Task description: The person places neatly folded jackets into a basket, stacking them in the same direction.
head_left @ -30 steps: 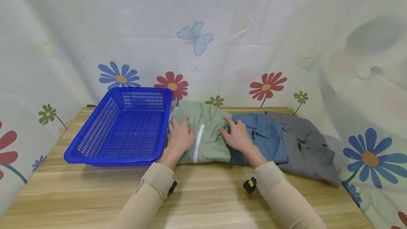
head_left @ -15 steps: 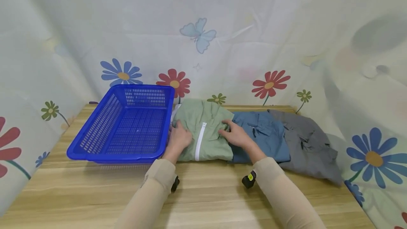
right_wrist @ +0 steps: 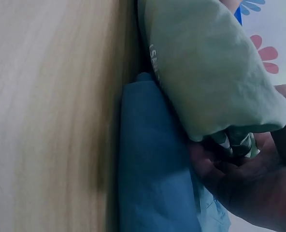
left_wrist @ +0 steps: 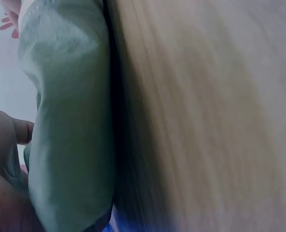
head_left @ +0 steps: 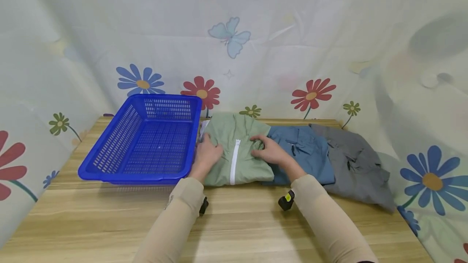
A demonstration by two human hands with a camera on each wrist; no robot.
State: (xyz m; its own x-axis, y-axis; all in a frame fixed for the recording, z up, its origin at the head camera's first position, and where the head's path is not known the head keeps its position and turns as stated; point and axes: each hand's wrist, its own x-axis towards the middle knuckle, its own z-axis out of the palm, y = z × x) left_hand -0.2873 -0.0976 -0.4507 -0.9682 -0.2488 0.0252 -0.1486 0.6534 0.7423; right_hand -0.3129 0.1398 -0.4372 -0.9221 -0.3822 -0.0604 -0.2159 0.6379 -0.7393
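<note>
A folded pale green jacket (head_left: 252, 169) with a white zip lies in the middle of the head view. My left hand (head_left: 208, 153) grips its left edge, thumb on top and most fingers hidden in the narrow space beside the blue basket. At the opposite edge, my right hand (head_left: 272, 153) holds the jacket. The right wrist view shows the right fingers (right_wrist: 208, 166) curled beneath the green cloth (right_wrist: 206, 72). Against that edge lies a folded blue garment (head_left: 310, 153), partly under the right hand. Only part of the left hand (left_wrist: 7, 183) shows in the left wrist view.
A blue plastic basket (head_left: 137, 177) with slotted walls stands left of the jacket, close against it. On the right, a grey garment (head_left: 358, 169) overlaps the blue one. The wooden table (head_left: 241, 222) meets a flower-printed curtain (head_left: 270, 60) behind and at both sides.
My left fingers, earlier spread on top of the jacket, have slid down round its left edge. The right fingers have curled in at the right edge. The head view has shifted slightly.
</note>
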